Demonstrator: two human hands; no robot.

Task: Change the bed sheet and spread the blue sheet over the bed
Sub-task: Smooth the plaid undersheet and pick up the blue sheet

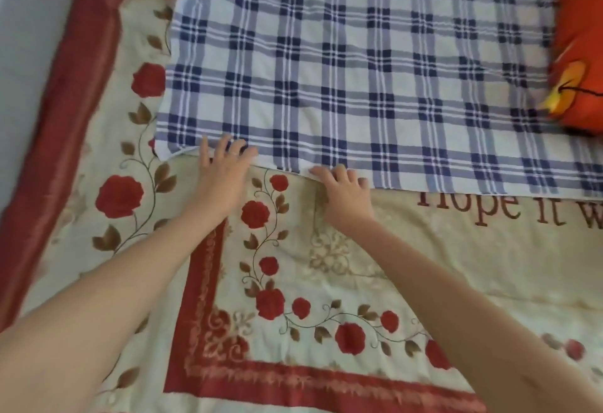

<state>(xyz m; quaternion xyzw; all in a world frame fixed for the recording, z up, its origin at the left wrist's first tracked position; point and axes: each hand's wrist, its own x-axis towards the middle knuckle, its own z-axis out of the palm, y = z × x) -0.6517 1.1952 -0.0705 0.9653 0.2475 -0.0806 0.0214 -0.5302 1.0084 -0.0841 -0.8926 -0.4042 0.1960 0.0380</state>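
Blue-and-white checked woven sheet (359, 70), one of it, lies flat across the far half of the bed, on top of the one cream bed sheet printed with red roses, brown leaves and a dark red border (326, 282). Two bare hands reach to its near hem, close together but not touching. The left hand (223, 171), with a pale ring (235, 153) on one finger, rests near the sheet's near-left corner, its fingers (225, 143) spread and fairly straight, the tips lying on the checked cloth. The right hand (344, 192) sits just beside it further along the same hem, fingers (321, 173) bent down onto the white edge. Whether it pinches the cloth cannot be told, as the thumb is hidden. The hem looks slightly raised between the two hands. One orange pillow with yellow markings (577, 53) lies on the right part of the checked sheet, well apart from the hands. Dark red lettering (489, 210) on the cream sheet is partly covered by the hem to the right. A pale wall (32, 21) runs along the left side of the bed.
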